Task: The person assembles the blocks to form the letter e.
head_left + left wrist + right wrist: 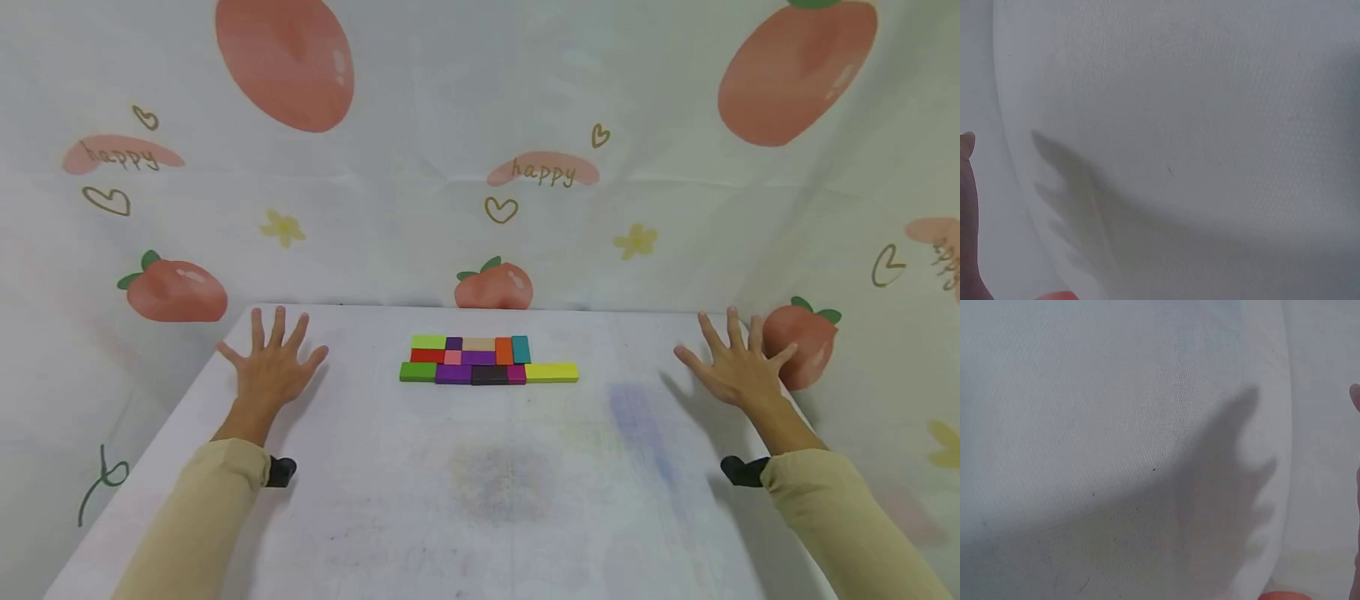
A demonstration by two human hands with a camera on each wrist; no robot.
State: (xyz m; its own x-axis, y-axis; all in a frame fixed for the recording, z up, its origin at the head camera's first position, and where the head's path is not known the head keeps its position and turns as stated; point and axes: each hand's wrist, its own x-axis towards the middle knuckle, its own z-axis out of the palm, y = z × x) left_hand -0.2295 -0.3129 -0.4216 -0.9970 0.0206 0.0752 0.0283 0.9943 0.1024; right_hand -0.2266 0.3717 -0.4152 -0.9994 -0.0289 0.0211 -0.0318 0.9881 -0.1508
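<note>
In the head view, colored rectangular blocks lie flat against each other in a compact group near the table's far edge. Its front row runs from a green block (417,372) through purple and a black block (490,375) to a long yellow block (552,372). Behind are a red block (427,356), an orange block (503,351) and a teal block (521,349), among others. My left hand (272,367), fingers spread, hovers over the table's left side, holding nothing. On the opposite side my right hand (741,367) is likewise spread and bare. Both cast shadows below.
The white table (360,500) has a grey smudge in the middle and a bluish stain toward the right. A white curtain (405,217) printed with peaches hangs behind and along both sides. Small black devices (282,472) sit at both wrists.
</note>
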